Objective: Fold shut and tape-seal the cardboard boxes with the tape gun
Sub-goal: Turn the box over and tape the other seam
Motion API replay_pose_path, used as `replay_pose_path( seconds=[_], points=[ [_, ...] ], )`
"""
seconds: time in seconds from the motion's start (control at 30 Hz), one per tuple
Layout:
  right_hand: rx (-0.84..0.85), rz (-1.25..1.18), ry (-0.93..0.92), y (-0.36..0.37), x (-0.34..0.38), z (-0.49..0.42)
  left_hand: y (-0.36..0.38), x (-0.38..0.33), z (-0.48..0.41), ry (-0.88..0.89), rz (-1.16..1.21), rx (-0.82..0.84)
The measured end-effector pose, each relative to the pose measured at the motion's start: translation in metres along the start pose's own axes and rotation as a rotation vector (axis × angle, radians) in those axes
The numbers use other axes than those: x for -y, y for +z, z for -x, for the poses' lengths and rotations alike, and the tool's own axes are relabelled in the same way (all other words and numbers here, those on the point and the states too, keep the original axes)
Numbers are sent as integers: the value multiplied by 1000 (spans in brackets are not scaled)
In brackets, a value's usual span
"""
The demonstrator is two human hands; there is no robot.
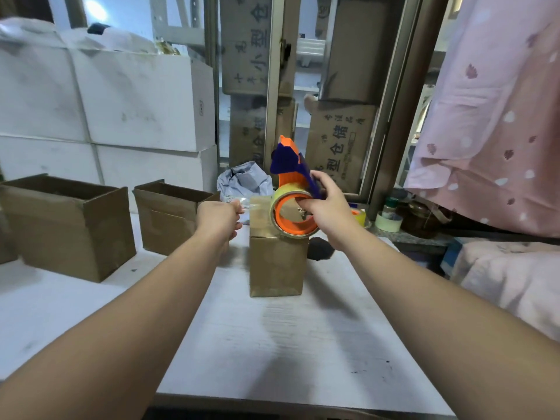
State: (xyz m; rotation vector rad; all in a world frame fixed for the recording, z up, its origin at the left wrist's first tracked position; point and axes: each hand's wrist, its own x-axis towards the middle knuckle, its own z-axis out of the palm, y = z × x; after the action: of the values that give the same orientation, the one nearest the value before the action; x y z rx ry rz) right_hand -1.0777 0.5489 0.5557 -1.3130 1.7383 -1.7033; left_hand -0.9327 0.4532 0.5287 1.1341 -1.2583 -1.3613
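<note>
Brown box [275, 262] closed, right grip [325, 207] clutching orange-blue tape gun [292, 189], left grip [219, 218] seemingly pinching clear tape [246, 205]

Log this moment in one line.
right hand grips orange-and-blue tape gun; left hand pinches clear tape end; brown cardboard box shut

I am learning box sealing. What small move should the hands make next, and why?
Probably lower the tape end that the left hand pinches onto the closed box and press it down: the right hand holds the tape gun over the box, and that end seems not stuck yet.
</note>
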Motion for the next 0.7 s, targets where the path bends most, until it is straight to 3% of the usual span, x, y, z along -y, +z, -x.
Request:
replay_pose_path(
  seconds=[0.23,0.43,0.7],
  points=[
    [19,396,-138,-26,10,5,-1,5,15,173,-181,-17],
    [106,807,-278,-40,11,13,-3,12,20,108,-222,-56],
    [83,1059,-332,-52,13,16,0,5,27,224,-507,-150]
  ],
)
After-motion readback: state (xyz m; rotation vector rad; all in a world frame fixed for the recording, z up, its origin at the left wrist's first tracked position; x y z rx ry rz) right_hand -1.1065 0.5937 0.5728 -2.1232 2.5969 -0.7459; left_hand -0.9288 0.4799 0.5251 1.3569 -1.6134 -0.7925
